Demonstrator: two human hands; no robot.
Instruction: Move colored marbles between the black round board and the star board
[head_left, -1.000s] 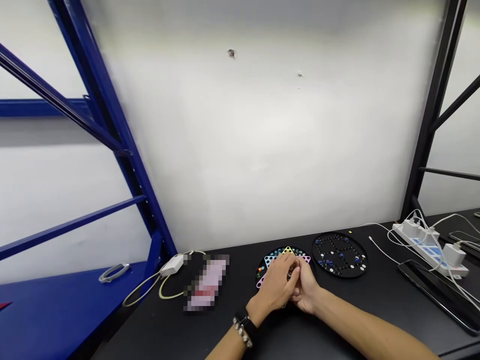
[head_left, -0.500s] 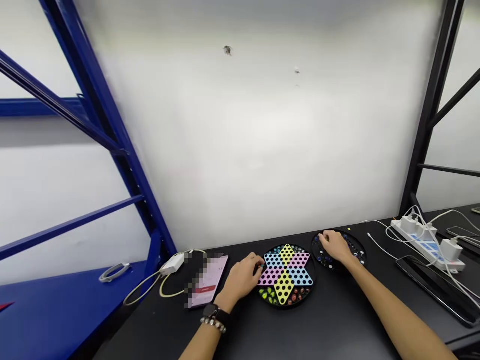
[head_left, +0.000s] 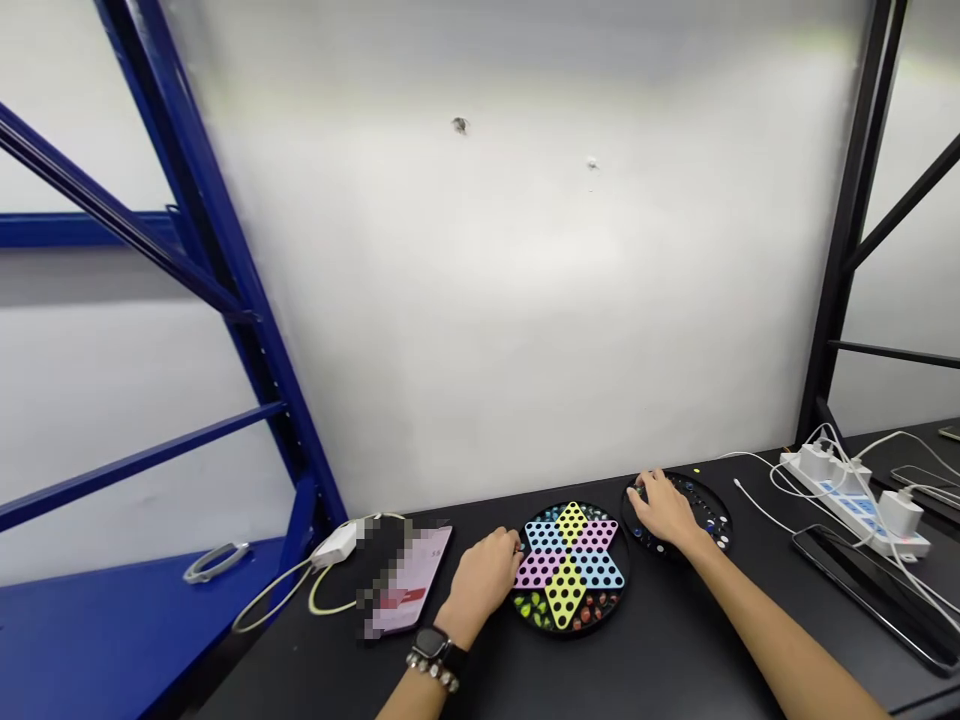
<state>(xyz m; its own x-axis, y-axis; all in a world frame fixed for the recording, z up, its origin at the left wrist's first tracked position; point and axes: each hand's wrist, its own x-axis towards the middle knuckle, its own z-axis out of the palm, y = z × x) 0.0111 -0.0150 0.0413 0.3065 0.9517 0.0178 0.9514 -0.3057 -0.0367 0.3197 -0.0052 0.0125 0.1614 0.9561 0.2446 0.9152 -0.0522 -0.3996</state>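
A round black game board [head_left: 568, 570] with a star of yellow, pink and blue points lies on the black table, with colored pieces in its rim sections. At its left edge is my left hand [head_left: 487, 575], fingers curled together; a small bluish thing shows near the fingertips, too small to name. Over the left part of a second round black tray [head_left: 712, 505] rests my right hand [head_left: 664, 508], palm down with fingers spread apart. This tray holds small dark and white pieces, and some are hidden under the hand.
To the left lie a tablet [head_left: 420, 575], partly pixelated, and a white adapter [head_left: 335, 545] with a cable. On the right are a white power strip [head_left: 855, 505] with plugs and a black phone [head_left: 874, 595]. A blue rack frame [head_left: 247, 300] stands left, before a white wall.
The view has tilted slightly, so most things sit lower. My right hand's fingers have spread more over the tray. My left hand stays at the board's left edge, its fingers closer together.
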